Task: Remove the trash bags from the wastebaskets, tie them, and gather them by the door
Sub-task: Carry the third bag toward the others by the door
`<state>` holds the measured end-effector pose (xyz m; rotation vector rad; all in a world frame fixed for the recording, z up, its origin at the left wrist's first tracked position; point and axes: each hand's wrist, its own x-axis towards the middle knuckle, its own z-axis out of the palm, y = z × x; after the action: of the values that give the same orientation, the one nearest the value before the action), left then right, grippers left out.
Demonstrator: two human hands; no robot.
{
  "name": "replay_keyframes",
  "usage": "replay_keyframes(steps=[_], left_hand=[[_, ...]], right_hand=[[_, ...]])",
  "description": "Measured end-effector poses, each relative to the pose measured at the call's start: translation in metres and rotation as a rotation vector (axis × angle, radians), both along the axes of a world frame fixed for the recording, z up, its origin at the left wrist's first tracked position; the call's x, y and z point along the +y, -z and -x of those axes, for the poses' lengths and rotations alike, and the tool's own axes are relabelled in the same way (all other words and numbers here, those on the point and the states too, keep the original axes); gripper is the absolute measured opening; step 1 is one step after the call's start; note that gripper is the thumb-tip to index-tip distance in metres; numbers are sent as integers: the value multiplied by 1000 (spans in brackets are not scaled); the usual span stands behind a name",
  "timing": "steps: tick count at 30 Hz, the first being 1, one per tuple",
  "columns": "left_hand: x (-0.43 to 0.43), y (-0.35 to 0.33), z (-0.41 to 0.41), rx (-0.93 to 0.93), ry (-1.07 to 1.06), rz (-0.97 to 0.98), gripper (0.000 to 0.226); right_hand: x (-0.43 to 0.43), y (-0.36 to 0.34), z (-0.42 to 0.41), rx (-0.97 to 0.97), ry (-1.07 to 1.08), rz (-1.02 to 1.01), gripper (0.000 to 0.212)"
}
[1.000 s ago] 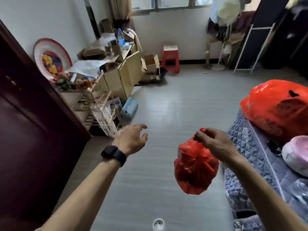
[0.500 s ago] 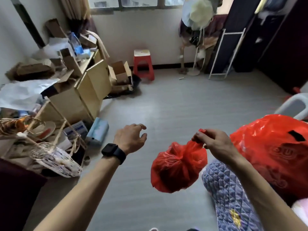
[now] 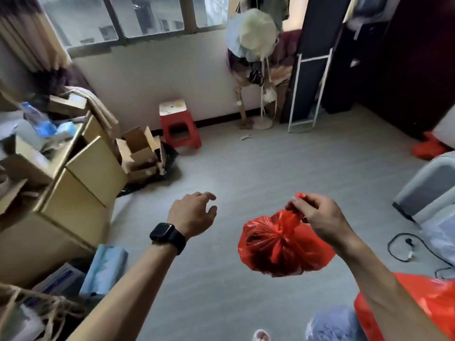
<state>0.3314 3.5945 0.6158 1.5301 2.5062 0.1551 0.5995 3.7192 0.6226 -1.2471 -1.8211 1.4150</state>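
Trash bag [image 3: 283, 244], red and knotted at the neck, hangs in mid-air above the grey floor [image 3: 246, 173], pinched by its twisted top in our right grip [image 3: 320, 217]. Our left grip [image 3: 193, 214], a black watch [image 3: 167, 236] at the wrist, hovers near it with fingers loose, holding nothing. A larger red bag [image 3: 433, 306] shows at the lower right edge, and a red bundle [image 3: 428, 147] sits on the floor at the far right. We judge this bag tied and ready for the door, which is out of view. To carry it well, we hold above the knot, steer clear of the cardboard boxes [image 3: 81, 183], and set it down gently rather than drop it.
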Motion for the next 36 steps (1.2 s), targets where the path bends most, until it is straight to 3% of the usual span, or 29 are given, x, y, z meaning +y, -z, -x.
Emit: replay_keyframes(steps=[9,19,24,28,36], left_hand=[[286,-9,49,16,179,-52,39],[621,-17,54,48,521,-86,40],[776,-17,3,49,697,-72,39],[892,-3,-53,25,770,-57,39],[1106,-1,-166,-4,816,-33,40]], right_hand=[[239,-9,21,24,188,-48,24],[494,-6,17,4,470,-78,23],[607,1,-17,14,618,-48,34],[702,15,-51,-1,658,-42,19],[895,12,-144,-102,685,-13,18]])
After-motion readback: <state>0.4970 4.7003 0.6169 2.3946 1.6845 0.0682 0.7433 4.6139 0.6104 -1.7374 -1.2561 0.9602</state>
